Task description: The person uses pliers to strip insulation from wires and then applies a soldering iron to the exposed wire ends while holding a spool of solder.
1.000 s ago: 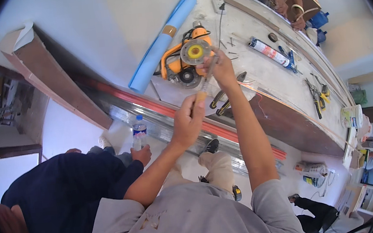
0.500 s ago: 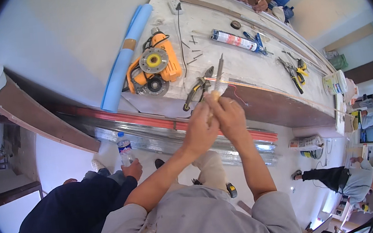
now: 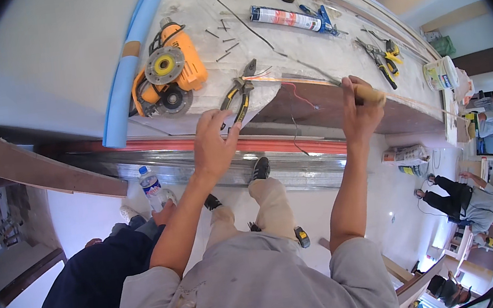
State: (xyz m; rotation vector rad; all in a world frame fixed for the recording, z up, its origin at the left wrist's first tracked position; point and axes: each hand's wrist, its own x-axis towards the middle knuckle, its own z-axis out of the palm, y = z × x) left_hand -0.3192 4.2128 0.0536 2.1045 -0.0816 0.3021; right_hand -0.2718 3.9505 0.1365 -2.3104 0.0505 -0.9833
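My right hand [image 3: 359,114] is closed around the wooden handle of a long thin tool [image 3: 370,95]. Its metal shaft runs left along the brown front edge of the workbench [image 3: 332,53]. My left hand [image 3: 212,146] is empty with its fingers spread. Its fingertips are at the bench edge, just below the black-and-yellow handles of a pair of pliers [image 3: 238,96]. A thin red wire hangs over the bench edge between my two hands.
On the bench lie an orange angle grinder [image 3: 173,71], a blue roll [image 3: 127,70], loose nails [image 3: 221,41], a caulking gun [image 3: 292,18], snips [image 3: 383,60] and a white tub [image 3: 444,73]. A person in dark blue [image 3: 91,281] holds a water bottle [image 3: 151,186] at my left. Other people sit at right.
My hands were together on the tool in front of me. The right hand has carried it to the right; the left has let go and moved up to the pliers.
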